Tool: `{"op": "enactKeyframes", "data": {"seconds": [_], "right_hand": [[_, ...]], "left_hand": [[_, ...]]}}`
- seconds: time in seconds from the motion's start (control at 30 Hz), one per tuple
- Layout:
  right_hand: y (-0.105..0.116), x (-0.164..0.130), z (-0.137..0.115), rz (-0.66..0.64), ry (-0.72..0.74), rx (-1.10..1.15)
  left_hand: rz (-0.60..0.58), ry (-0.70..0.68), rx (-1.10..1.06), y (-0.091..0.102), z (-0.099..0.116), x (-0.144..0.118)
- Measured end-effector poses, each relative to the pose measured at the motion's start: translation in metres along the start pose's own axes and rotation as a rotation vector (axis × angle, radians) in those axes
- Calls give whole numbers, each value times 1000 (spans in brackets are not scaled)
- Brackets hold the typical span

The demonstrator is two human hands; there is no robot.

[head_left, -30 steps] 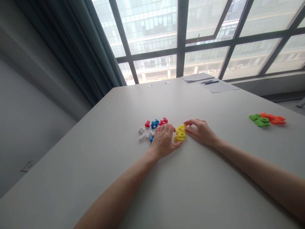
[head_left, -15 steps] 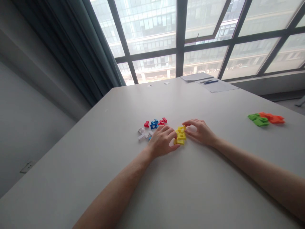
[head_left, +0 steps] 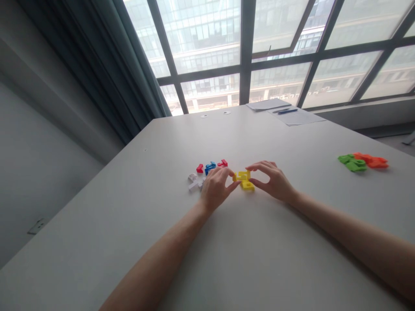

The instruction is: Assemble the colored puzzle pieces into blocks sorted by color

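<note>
Yellow blocky plastic pieces (head_left: pixel 244 180) | left hand (head_left: pixel 215 190) pinching one side | right hand (head_left: pixel 272 180) pinching the other | smooth white table (head_left: pixel 259 250)

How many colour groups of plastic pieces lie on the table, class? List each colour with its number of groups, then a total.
Yellow pieces, between left hand and right hand: 1
Red pieces: 1
Blue pieces: 1
White pieces: 1
Green pieces: 1
Orange pieces: 1
Total: 6

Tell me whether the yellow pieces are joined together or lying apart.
Joined, as far as the head view shows: the yellow pieces form one touching cluster, pinched between the left hand and right hand. Whether they interlock is too small to tell.
</note>
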State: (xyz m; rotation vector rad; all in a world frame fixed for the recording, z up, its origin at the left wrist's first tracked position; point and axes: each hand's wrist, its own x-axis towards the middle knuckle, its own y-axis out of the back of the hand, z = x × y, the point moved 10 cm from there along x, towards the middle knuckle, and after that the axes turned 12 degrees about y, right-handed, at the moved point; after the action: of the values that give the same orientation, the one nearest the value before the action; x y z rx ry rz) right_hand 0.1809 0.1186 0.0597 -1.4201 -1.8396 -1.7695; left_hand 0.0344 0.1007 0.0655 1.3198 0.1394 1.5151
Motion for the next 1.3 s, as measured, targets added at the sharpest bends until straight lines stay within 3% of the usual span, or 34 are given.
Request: {"op": "enactKeyframes", "data": {"seconds": [0.4,0.67,1.3], "right_hand": [[5,3,-13,18,116,-44],[6,5,-23,-1,179,-62],[3,3,-23,-13,169,-114]], "left_hand": [[-83,-24,-109,-9,3,-2],[-74,-24,-125,-8,2,-1],[-69,-18,-129,-6,3,-2]]}}
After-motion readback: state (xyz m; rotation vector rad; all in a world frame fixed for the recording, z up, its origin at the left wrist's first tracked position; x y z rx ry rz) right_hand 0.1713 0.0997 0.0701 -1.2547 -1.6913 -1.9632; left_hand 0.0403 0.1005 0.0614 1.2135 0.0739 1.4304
